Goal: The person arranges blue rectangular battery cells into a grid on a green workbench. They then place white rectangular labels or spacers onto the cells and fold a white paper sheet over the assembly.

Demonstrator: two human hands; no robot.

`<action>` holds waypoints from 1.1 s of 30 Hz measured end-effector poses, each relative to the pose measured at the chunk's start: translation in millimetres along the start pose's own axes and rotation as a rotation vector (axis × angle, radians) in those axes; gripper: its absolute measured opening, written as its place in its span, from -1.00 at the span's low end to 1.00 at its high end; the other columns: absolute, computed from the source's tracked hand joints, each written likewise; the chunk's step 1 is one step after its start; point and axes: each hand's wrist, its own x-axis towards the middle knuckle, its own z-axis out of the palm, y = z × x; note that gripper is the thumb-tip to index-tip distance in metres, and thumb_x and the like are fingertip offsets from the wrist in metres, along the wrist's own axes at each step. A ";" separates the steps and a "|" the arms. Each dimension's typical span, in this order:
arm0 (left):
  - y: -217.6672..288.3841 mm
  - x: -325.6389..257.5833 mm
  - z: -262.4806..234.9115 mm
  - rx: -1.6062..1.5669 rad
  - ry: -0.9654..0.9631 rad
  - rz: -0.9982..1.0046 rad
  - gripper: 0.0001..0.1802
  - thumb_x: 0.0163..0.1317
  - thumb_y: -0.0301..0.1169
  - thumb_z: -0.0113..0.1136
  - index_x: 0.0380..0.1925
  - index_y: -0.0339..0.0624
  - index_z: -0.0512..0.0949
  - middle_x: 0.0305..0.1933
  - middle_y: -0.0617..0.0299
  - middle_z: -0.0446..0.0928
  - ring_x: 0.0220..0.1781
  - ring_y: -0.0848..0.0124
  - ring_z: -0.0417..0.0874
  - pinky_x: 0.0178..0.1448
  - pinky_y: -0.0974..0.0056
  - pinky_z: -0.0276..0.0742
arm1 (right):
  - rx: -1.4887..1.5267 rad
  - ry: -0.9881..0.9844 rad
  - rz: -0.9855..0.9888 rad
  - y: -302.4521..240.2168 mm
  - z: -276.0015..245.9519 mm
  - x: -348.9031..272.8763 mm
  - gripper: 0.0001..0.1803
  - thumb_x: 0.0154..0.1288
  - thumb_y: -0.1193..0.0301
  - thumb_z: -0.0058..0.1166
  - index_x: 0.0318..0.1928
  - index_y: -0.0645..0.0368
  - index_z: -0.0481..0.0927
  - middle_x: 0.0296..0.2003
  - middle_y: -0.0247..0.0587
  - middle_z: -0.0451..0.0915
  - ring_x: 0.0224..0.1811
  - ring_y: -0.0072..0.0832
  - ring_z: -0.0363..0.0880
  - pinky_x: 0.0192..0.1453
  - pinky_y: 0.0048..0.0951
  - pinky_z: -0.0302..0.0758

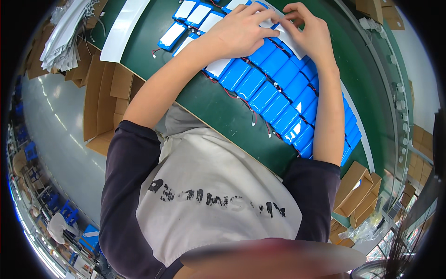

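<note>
Several blue shrink-wrapped battery packs [251, 83] lie in slanting rows on the green table, with thin red and black leads and small white connectors. White labels cover the tops of the packs at the upper left, such as this labelled pack [172, 35]. My left hand [244, 30] is over the rows, its fingers and thumb bent round a white label [265, 23] above a pack. Beside it, my right hand [310, 32] pinches a white label strip [291, 43] that slopes across the packs. My fingertips nearly meet; their exact contact is partly hidden.
A long white strip [121, 35] lies on the green table [218, 118] at the left. An open cardboard box [100, 102] stands beside the table's near edge. More cardboard boxes [355, 188] are at the lower right. White cables [69, 37] hang in a bundle at the upper left.
</note>
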 end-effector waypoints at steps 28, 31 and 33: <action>-6.7 3.4 -21.3 -0.429 0.575 -0.337 -0.88 0.37 -0.56 0.30 -0.14 -0.33 0.69 -0.29 0.06 0.64 -0.32 0.22 0.66 -0.21 0.26 0.55 | 0.871 0.091 -0.189 10.6 -27.7 8.8 -0.78 0.53 0.47 0.26 0.07 0.27 0.79 0.04 -0.19 0.73 0.17 -0.45 0.66 0.39 -0.35 0.55; -17.9 -6.6 -35.1 -0.424 0.681 -0.454 -0.86 0.39 -0.58 0.27 -0.09 -0.34 0.67 -0.32 0.16 0.62 -0.32 0.41 0.63 -0.18 0.32 0.52 | 0.930 0.247 -0.194 13.0 -43.7 8.2 -0.77 0.52 0.49 0.27 0.09 0.27 0.80 0.09 -0.20 0.75 0.17 -0.48 0.67 0.37 -0.42 0.51; -23.6 -12.7 -44.8 -0.437 0.749 -0.434 -0.80 0.39 -0.57 0.27 -0.01 -0.34 0.65 -0.27 0.18 0.63 -0.25 0.45 0.63 -0.11 0.32 0.53 | 0.855 0.308 -0.143 11.4 -34.5 8.7 -0.76 0.51 0.48 0.28 0.09 0.26 0.81 0.07 -0.22 0.77 0.17 -0.50 0.68 0.36 -0.47 0.49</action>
